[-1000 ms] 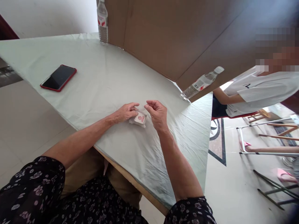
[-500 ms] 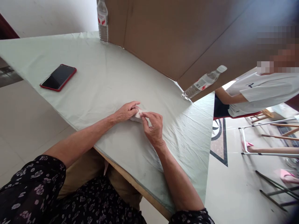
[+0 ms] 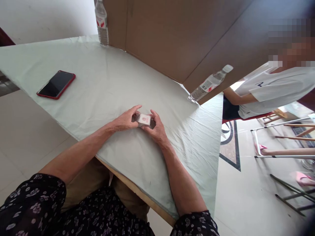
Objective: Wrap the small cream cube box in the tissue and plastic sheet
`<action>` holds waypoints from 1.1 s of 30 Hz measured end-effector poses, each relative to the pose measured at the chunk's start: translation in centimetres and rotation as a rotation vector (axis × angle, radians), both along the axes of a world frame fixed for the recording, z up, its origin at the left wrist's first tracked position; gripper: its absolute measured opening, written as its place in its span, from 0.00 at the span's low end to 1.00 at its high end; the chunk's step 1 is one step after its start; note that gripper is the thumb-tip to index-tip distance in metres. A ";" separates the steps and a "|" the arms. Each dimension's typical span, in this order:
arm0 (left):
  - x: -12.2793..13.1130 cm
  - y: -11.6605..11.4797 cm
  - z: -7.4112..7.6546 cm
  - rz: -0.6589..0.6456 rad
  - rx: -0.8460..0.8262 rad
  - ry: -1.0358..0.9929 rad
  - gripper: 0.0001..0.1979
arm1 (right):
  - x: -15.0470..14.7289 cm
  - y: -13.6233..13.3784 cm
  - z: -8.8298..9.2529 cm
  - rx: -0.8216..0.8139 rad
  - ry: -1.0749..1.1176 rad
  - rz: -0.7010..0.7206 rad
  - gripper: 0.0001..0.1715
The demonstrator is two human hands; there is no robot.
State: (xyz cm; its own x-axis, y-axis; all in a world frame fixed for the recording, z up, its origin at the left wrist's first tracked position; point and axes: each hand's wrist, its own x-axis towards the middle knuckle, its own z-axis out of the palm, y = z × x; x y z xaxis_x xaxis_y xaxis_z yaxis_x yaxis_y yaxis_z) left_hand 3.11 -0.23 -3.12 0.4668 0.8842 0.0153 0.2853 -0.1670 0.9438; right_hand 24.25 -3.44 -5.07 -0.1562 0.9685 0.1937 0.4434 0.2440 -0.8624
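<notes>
Near the middle of the tabletop lies a small pack of playing cards, judging by its size and its white top face with a reddish print. My left hand curves round its left end, thumb at the near edge and fingers at the far side. From the right, my right hand grips the other end, its thumb along the near side and its fingertips at the far corner. The pack's undersides and parts of its ends are hidden by the hands.
A pale green cloth covers the table. A red-cased phone lies left. Water bottles stand upright and tilted against a tall brown cardboard panel. A person in a white shirt sits beyond the right edge.
My right hand has gone from pinching at the pack's top to gripping its right end. My left fingers have come off the top, so the printed face shows. The view has shifted slightly.
</notes>
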 end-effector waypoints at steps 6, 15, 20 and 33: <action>0.5 -0.4 0.3 0.033 0.073 0.061 0.45 | 0.1 -0.5 0.1 0.026 -0.017 -0.054 0.47; -0.5 0.5 0.2 0.134 -0.208 -0.236 0.45 | 1.0 -0.9 0.1 -0.041 0.203 -0.038 0.45; -0.9 1.6 0.2 0.399 -0.471 -0.504 0.26 | 1.1 -0.6 -0.2 -0.055 0.412 -0.147 0.36; -0.8 1.6 0.1 0.369 -0.499 -0.515 0.12 | 0.7 -0.6 0.0 -0.078 0.301 -0.218 0.26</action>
State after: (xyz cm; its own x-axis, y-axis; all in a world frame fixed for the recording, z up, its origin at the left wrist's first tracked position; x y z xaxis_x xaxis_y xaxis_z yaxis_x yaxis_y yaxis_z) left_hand 2.31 1.33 -3.05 0.1855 0.9394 -0.2883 -0.2513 0.3289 0.9103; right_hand 24.96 -4.00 -5.04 0.1082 0.9864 0.1237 0.2014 0.1001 -0.9744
